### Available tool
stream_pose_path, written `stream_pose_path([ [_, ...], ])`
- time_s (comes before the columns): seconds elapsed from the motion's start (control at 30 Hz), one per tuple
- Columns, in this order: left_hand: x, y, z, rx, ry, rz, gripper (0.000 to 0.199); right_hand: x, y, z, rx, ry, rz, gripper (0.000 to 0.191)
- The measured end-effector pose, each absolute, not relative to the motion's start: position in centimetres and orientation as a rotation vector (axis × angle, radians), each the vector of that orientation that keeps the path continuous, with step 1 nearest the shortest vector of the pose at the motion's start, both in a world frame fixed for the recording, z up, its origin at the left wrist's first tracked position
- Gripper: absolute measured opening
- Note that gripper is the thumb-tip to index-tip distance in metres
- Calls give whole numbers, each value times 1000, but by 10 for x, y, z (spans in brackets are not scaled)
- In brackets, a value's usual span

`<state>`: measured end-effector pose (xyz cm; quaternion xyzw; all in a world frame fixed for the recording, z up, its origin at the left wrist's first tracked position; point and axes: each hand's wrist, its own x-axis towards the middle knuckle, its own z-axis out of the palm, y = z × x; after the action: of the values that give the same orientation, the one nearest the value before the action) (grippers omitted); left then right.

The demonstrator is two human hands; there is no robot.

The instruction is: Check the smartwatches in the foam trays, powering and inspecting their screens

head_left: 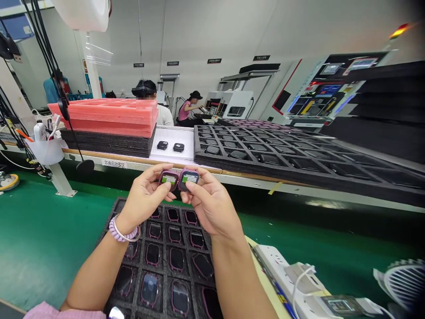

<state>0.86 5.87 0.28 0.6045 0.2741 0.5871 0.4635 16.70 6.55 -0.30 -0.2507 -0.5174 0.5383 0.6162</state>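
Observation:
My left hand (146,195) grips a purple-framed watch body (169,179), its thumb on the lit screen. Beside it, my right hand (212,201) pinches a second one (188,179), also with a lit screen showing green and white. The two watches are side by side, their near edges very close or touching. Below my hands lies a black foam tray (165,270) whose compartments hold several purple-framed watches with dark screens. My forearms cover parts of the tray.
On the shelf ahead are red foam trays (106,117), a white tray (171,142) with two black devices, and a large black foam tray (252,153). A power strip (282,270) lies right, a white cup (46,150) left. Two people sit beyond; another is far left.

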Motion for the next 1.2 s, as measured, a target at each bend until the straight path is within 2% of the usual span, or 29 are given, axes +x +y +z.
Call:
stream_pose_path([
  [0.13, 8, 60, 2, 1491, 668, 1443, 38, 167, 66, -4, -548, -1176, 1262, 40],
  [0.33, 7, 60, 2, 1528, 730, 1446, 24, 167, 71, -8, -553, -1205, 1227, 32],
  [0.57, 8, 64, -1, 1541, 632, 1480, 38, 168, 67, -6, -558, -1234, 1222, 42],
  [0.9, 7, 65, -3, 1517, 610, 1445, 45, 168, 67, -5, -551, -1246, 1232, 46],
  [1.2, 8, 64, 2, 1533, 743, 1489, 21, 168, 67, -5, -569, -1207, 1278, 39],
])
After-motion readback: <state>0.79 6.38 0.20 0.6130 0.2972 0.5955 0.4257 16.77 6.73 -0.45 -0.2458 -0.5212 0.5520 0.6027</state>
